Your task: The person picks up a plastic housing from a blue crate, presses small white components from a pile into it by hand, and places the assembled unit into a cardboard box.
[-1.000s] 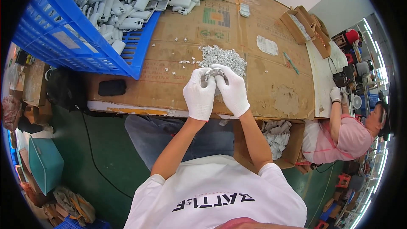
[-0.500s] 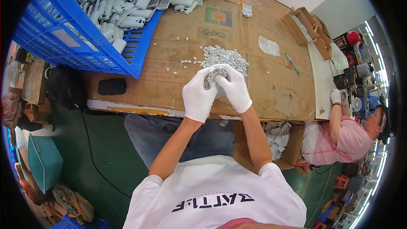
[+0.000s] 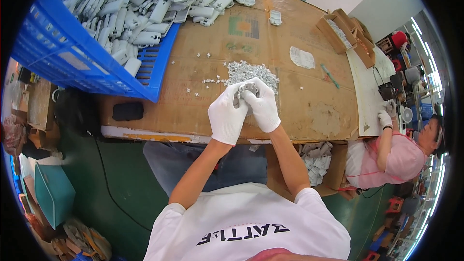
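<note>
My left hand (image 3: 226, 115) and my right hand (image 3: 264, 110), both in white gloves, meet above the near part of the table. Between them they grip a small pale plastic housing (image 3: 249, 87). Fingers of both hands curl round it and cover most of it. Just beyond the fingertips lies a heap of small silvery-white pieces (image 3: 253, 71), with a few loose ones scattered to its left.
A tipped blue crate (image 3: 92, 63) at the left spills pale plastic housings (image 3: 157, 12) onto the cardboard-covered table (image 3: 203, 111). A black pouch (image 3: 127, 111), paper (image 3: 302, 57), green pen (image 3: 330, 76) and small boxes (image 3: 333, 31) lie around. A person (image 3: 391, 157) works at the right.
The housing has turned a little in my fingers and shows less of itself. My hands are slightly closer together, and the whole view has shifted slightly.
</note>
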A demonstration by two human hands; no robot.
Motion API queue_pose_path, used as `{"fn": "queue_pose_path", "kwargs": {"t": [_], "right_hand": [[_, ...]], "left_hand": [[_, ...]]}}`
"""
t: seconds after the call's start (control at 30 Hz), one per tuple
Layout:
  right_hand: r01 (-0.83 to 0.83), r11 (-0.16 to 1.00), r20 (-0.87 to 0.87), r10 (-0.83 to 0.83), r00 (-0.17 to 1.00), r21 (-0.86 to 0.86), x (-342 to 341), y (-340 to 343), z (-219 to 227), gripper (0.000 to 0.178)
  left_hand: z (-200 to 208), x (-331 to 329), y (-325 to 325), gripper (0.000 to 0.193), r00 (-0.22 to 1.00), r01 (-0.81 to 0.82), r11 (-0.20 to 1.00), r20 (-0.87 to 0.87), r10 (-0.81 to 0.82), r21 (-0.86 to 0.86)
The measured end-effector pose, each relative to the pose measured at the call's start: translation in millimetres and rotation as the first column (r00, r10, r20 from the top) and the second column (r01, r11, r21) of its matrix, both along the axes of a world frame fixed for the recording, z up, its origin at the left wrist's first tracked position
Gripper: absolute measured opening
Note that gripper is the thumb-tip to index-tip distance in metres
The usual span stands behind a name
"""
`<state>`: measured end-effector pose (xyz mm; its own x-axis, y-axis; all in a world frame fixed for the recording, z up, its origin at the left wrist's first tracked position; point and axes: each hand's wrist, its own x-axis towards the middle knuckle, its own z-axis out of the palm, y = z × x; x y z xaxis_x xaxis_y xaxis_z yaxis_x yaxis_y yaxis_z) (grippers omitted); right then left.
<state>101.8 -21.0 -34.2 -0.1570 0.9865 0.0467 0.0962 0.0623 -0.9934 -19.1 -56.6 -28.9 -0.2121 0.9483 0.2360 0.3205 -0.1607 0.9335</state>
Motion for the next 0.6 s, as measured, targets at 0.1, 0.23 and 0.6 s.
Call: {"fn": "queue_pose_path", "kwargs": {"t": [0.1,0.23,0.6], "right_hand": [[0.017,1.000,-0.069,-0.019,0.997,-0.026,14.2,4.5,-1.3,0.010],[0.171,0.985,-0.055,-0.170,0.984,0.013,50.0,20.6,17.3,0.010],[0.563,0.681,0.851,-0.520,-0.079,0.469,460.3,144.3,-26.1,0.029]], "left_hand": [[6.0,12.0,5.9,0.034,1.000,0.024,1.000,-0.009,-0.024,-0.013],[23.9,36.1,32.0,0.043,0.963,0.241,0.965,-0.145,-0.225,0.102],[-22.2,81.5,294.7,0.041,0.602,0.457,0.837,-0.798,-0.042,0.300]]}}
